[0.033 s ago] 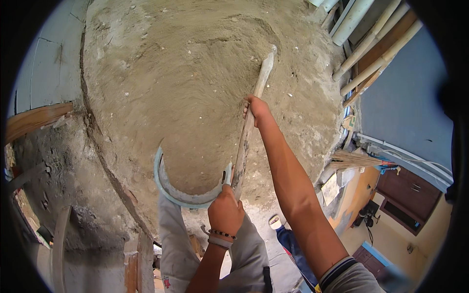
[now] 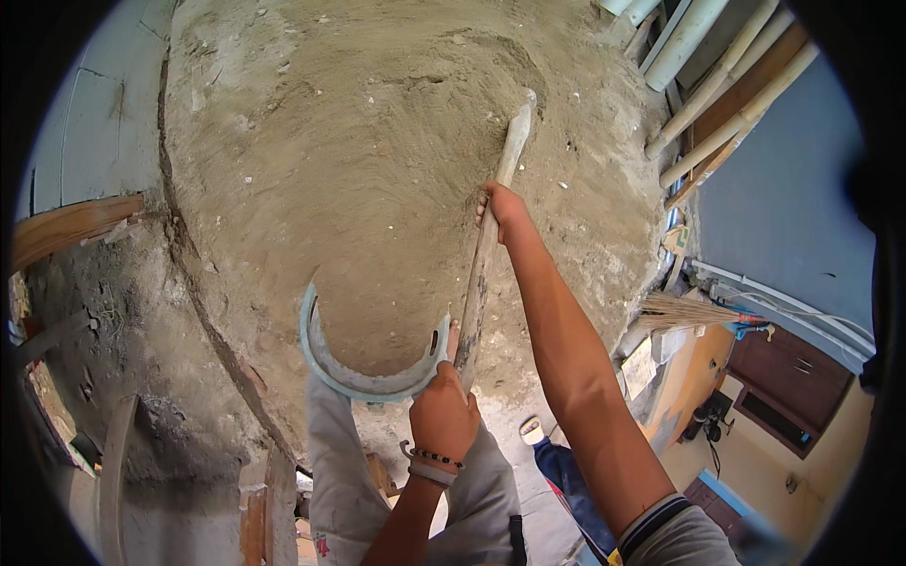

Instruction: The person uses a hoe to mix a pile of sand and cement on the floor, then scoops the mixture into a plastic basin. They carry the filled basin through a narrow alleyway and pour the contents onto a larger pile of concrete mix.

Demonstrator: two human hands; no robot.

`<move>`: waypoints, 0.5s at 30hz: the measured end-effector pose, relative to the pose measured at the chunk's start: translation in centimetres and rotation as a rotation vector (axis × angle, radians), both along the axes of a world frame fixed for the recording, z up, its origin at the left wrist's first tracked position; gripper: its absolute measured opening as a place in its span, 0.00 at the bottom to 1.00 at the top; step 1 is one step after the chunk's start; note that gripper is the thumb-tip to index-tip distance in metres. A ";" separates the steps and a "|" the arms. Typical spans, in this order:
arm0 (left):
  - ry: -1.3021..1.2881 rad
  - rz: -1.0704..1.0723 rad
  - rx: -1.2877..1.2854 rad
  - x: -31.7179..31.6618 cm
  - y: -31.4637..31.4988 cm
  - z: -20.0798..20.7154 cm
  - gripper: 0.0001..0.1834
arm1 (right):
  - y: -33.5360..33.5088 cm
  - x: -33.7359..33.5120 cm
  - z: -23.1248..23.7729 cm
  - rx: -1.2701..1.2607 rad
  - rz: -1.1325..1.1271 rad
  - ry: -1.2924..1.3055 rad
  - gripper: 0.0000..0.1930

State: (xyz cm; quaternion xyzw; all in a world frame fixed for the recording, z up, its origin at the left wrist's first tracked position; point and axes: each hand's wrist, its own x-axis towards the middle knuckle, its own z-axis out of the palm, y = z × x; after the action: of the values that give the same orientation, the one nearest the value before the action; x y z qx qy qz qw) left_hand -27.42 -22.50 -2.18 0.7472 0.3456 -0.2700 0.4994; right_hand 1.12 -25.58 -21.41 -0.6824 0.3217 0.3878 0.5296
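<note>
My right hand (image 2: 503,212), arm stretched forward, is closed round a long, worn wooden handle (image 2: 484,259). The handle slants across the sand (image 2: 359,170). Its far end widens and meets the sand, and any head or blade there is hidden. Closer in, my left hand (image 2: 444,415) is closed at the right side of a pale blue tub (image 2: 326,375), by a slot in its rim. The near end of the wooden handle runs down beside this hand, whose fingers are partly hidden. Only the tub's curved rim shows clearly; sand fills the view inside it.
Bamboo poles (image 2: 717,108) and pale pipes (image 2: 687,42) lean at the upper right. A twig broom (image 2: 684,311) lies by the blue-grey wall (image 2: 783,198). Wooden planks (image 2: 80,231) stand on the left. My legs (image 2: 344,472) are just behind the tub.
Very little differs. My left hand and the near end of the wooden handle have shifted slightly to the right; the right hand keeps its hold.
</note>
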 end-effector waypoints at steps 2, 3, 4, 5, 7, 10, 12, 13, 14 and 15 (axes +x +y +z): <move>-0.010 -0.016 -0.040 -1.1 -0.9 0.6 0.20 | -0.1 1.0 -0.6 -0.002 0.088 -0.039 0.08; -0.041 -0.015 -0.051 -1.6 -1.2 0.5 0.21 | 0.0 1.6 -1.1 0.001 0.126 -0.101 0.10; -0.055 -0.002 -0.037 -2.5 -1.3 0.7 0.21 | -0.2 1.5 -1.5 0.083 0.197 -0.107 0.08; -0.010 -0.022 -0.087 -3.4 -1.2 0.7 0.21 | -0.2 1.3 -2.0 0.138 0.143 0.037 0.07; 0.004 -0.025 -0.115 -5.2 -0.7 0.7 0.20 | -0.1 0.1 -2.7 0.261 0.026 0.195 0.06; 0.048 -0.021 -0.105 -7.9 0.3 1.2 0.20 | 0.4 -4.2 -2.9 0.197 0.010 0.123 0.04; 0.109 -0.033 -0.124 -9.7 1.1 1.6 0.21 | 1.0 -6.8 -2.5 0.159 -0.054 0.061 0.05; 0.135 -0.051 -0.140 -10.6 1.4 1.9 0.21 | 1.1 -8.0 -2.1 0.145 -0.054 0.083 0.05; 0.161 -0.061 -0.136 -11.4 1.8 2.2 0.21 | 1.4 -9.1 -1.7 0.136 -0.055 0.086 0.05; 0.188 -0.064 -0.131 -12.3 2.1 2.6 0.21 | 1.5 -10.3 -1.2 0.114 -0.058 0.094 0.05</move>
State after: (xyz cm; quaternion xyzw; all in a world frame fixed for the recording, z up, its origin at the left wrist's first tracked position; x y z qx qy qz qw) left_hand -39.73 -20.44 0.42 0.6949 0.3483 -0.3769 0.5038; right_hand -9.16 -24.09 -22.59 -0.6226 0.3435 0.4215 0.5628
